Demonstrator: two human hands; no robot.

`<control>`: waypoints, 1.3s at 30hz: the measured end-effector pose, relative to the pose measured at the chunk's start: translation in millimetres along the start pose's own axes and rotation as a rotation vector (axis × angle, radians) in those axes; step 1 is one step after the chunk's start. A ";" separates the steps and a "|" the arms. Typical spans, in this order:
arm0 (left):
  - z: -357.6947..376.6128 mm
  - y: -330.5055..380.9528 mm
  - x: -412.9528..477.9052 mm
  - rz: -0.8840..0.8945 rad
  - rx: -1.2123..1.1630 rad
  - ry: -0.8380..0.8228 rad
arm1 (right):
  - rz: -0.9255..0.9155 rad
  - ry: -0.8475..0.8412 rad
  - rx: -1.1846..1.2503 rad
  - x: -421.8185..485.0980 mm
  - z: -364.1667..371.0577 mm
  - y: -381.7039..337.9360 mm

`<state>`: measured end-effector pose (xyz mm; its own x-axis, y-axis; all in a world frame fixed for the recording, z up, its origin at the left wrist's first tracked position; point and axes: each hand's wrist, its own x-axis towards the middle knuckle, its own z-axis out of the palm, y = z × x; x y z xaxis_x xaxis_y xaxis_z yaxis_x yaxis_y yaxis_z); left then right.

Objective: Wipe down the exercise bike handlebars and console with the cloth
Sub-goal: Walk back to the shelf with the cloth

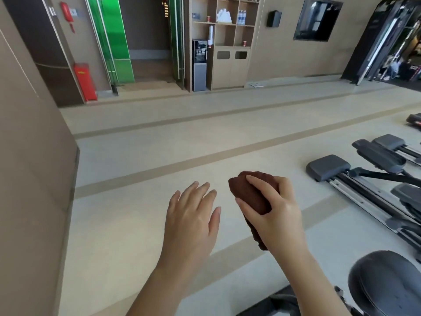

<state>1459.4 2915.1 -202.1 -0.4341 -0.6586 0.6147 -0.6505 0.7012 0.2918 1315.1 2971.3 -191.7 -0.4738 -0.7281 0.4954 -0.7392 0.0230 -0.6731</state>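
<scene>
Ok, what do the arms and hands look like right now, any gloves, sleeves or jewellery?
Both are bare. The left hand and right hand wear no gloves, and no rings, watch or bands show. No sleeve shows on the left forearm or right forearm. Nails look short and unpainted.

beige floor with darker stripes running across. brown pillar filled the left edge. red cabinet stood against the far wall, with a red wall-mounted unit above it, maybe a fire phone, too small to tell. green glass door panels stood just right of that. open shelf unit held water bottles, a red cup and a white object. black water dispenser sat in its left bay. black box and dark screen hung on the wall. paper lay on the floor near the shelf unit. grey foot pads on rails at right.
</scene>
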 end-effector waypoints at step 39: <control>431.7 -394.5 700.5 0.125 -0.059 -0.121 | 0.115 0.082 0.006 750.7 428.1 207.1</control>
<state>1142.9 2059.2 -203.0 -0.5836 -0.5911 0.5569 -0.5508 0.7920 0.2634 1011.3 2136.2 -194.3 -0.5930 -0.6628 0.4573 -0.6746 0.0989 -0.7316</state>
